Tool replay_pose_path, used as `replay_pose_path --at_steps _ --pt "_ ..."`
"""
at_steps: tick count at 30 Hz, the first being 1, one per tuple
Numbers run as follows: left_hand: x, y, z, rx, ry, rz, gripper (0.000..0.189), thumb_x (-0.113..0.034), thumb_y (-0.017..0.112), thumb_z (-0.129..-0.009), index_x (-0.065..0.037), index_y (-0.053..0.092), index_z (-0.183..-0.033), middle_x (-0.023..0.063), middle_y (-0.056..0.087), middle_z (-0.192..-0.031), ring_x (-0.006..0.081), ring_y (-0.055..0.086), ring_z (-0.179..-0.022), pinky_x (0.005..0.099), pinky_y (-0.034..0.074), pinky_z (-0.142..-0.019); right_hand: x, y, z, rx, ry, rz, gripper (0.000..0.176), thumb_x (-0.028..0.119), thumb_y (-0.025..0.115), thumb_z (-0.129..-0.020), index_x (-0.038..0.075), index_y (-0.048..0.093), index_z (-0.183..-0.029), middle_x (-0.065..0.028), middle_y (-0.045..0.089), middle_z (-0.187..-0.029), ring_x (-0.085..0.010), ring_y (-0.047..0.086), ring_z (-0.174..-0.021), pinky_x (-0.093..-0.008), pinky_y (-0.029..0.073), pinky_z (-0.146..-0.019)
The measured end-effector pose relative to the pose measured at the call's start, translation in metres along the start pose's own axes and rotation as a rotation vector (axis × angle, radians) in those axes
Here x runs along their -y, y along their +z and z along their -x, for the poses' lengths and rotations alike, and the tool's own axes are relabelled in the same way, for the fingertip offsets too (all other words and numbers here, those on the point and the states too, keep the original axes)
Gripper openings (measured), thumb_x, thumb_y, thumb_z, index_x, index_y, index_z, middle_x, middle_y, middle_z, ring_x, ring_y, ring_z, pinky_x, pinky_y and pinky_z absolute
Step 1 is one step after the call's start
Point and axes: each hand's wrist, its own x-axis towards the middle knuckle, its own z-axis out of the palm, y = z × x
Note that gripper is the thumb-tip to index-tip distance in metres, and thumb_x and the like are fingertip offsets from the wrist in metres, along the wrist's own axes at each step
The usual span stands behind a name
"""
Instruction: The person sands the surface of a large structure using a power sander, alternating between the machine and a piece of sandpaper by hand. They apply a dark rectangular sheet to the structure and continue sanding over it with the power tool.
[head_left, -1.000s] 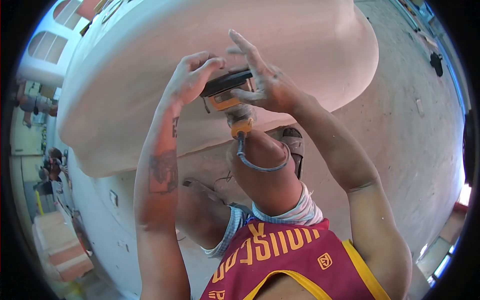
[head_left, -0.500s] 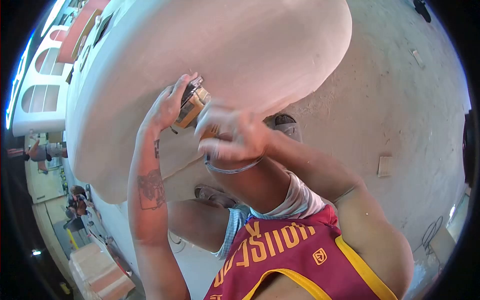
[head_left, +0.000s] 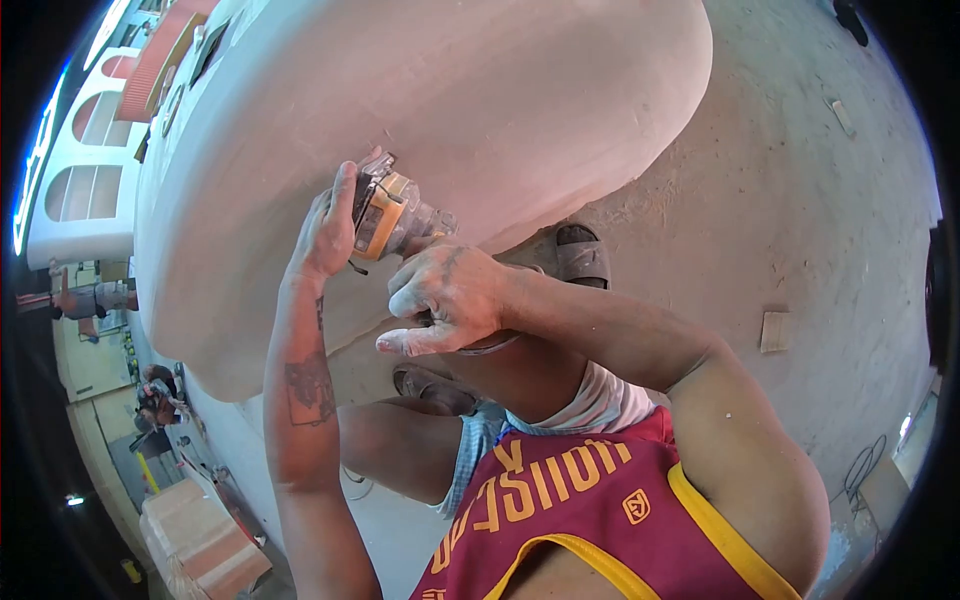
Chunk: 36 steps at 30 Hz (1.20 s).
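A large, smooth, dusty pink rounded form (head_left: 480, 90) fills the upper view. An orange and grey air sander (head_left: 385, 212) is pressed against its lower curve. My left hand (head_left: 330, 228) grips the sander's head from the left side. Below it, my right hand (head_left: 445, 295) is closed around the sander's rear end, where a grey hose leaves it. Both hands are coated in pale dust. The sanding pad is hidden against the surface.
My bent knees and sandalled feet (head_left: 580, 255) are under the form on a dusty concrete floor (head_left: 800, 220). A small block (head_left: 773, 331) lies on the floor at right. People (head_left: 155, 400) crouch at far left near stacked pink slabs (head_left: 200, 545).
The sander has slid left and down along the curve. My right hand left its open-fingered rest on top and closed round the rear by the hose. The view shifted with my head.
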Motion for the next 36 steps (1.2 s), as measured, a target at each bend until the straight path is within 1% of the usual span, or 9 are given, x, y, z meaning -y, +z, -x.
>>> replay_pose_path --at_steps 5,8,11,16,22,25,28,31,36 --pt "0.056 -0.005 -0.015 -0.012 -0.100 -0.233 0.071 -0.056 0.024 -0.114 -0.004 0.050 -0.156 0.0225 0.063 -0.144 0.0297 0.058 -0.134 0.0362 0.036 -0.117 0.002 0.003 -0.003 -0.045 0.000 0.006 0.052 0.045 0.071 -0.091 0.006 0.058 -0.060 -0.0115 0.059 -0.066 -0.0331 0.062 -0.066 -0.0456 0.047 -0.063" --pt "0.013 0.003 0.001 0.004 0.016 0.135 0.072 -0.057 0.028 -0.114 -0.004 0.050 -0.156 0.0193 0.061 -0.148 0.0244 0.055 -0.137 0.0339 0.035 -0.118 0.001 0.004 -0.002 -0.057 0.020 -0.002 0.051 0.045 0.073 -0.089 0.005 0.058 -0.060 -0.0121 0.058 -0.064 -0.0336 0.061 -0.064 -0.0458 0.047 -0.062" --pt "0.032 0.011 0.002 -0.006 0.052 0.378 0.069 -0.056 0.033 -0.114 -0.005 0.047 -0.158 0.0147 0.057 -0.153 0.0204 0.052 -0.140 0.0327 0.033 -0.120 0.002 0.002 -0.003 -0.036 0.047 0.005 0.051 0.044 0.073 -0.088 0.005 0.058 -0.059 -0.0125 0.058 -0.063 -0.0333 0.060 -0.062 -0.0458 0.046 -0.061" --pt "0.011 0.006 0.016 0.003 -0.064 0.263 0.069 -0.055 0.037 -0.114 -0.005 0.042 -0.161 0.0121 0.054 -0.155 0.0194 0.048 -0.142 0.0328 0.031 -0.122 -0.002 0.006 -0.002 -0.051 0.032 0.014 0.051 0.044 0.074 -0.087 0.005 0.057 -0.059 -0.0123 0.057 -0.063 -0.0321 0.060 -0.061 -0.0449 0.046 -0.060" --pt "0.017 0.005 0.015 0.003 -0.015 0.157 0.068 -0.055 0.035 -0.114 -0.006 0.042 -0.161 0.0123 0.056 -0.153 0.0199 0.049 -0.140 0.0333 0.033 -0.120 0.003 -0.002 -0.003 0.055 0.103 0.021 0.053 0.050 0.068 -0.091 0.003 0.067 -0.066 -0.0162 0.063 -0.066 -0.0353 0.065 -0.067 -0.0483 0.052 -0.068" --pt "0.028 0.007 0.008 0.025 0.000 0.252 0.071 -0.058 0.034 -0.113 -0.006 0.044 -0.160 0.0118 0.057 -0.152 0.0195 0.051 -0.138 0.0339 0.034 -0.119 0.005 -0.014 -0.009 -0.096 0.197 -0.181 0.037 0.039 0.071 -0.093 0.003 0.070 -0.083 -0.0166 0.068 -0.083 -0.0339 0.066 -0.074 -0.0462 0.053 -0.071" --pt "0.028 0.003 0.005 0.045 -0.047 0.244 0.074 -0.062 0.030 -0.112 -0.004 0.052 -0.153 0.0085 0.063 -0.142 0.0171 0.056 -0.129 0.0332 0.039 -0.115 -0.009 -0.029 -0.024 -0.373 0.198 -0.095 0.022 0.027 0.070 -0.095 0.006 0.070 -0.104 -0.0161 0.068 -0.107 -0.0329 0.069 -0.090 -0.0443 0.056 -0.080" --pt "0.016 0.005 0.007 0.044 -0.140 0.379 0.073 -0.061 0.033 -0.111 -0.004 0.054 -0.152 0.0088 0.064 -0.140 0.0177 0.057 -0.128 0.0341 0.040 -0.114 -0.032 -0.054 -0.045 -0.382 0.148 0.191 0.028 0.016 0.072 -0.095 0.011 0.068 -0.122 -0.0111 0.065 -0.116 -0.0309 0.069 -0.098 -0.0401 0.057 -0.087" --pt "0.035 0.001 0.000 0.139 -0.143 0.592 0.057 -0.045 0.040 -0.108 -0.007 0.058 -0.147 0.0076 0.066 -0.134 0.0194 0.059 -0.124 0.0352 0.040 -0.113 -0.053 -0.088 -0.069 -0.005 -0.028 0.376 0.029 0.013 0.073 -0.093 0.015 0.071 -0.121 -0.0070 0.071 -0.117 -0.0340 0.069 -0.104 -0.0440 0.058 -0.090"
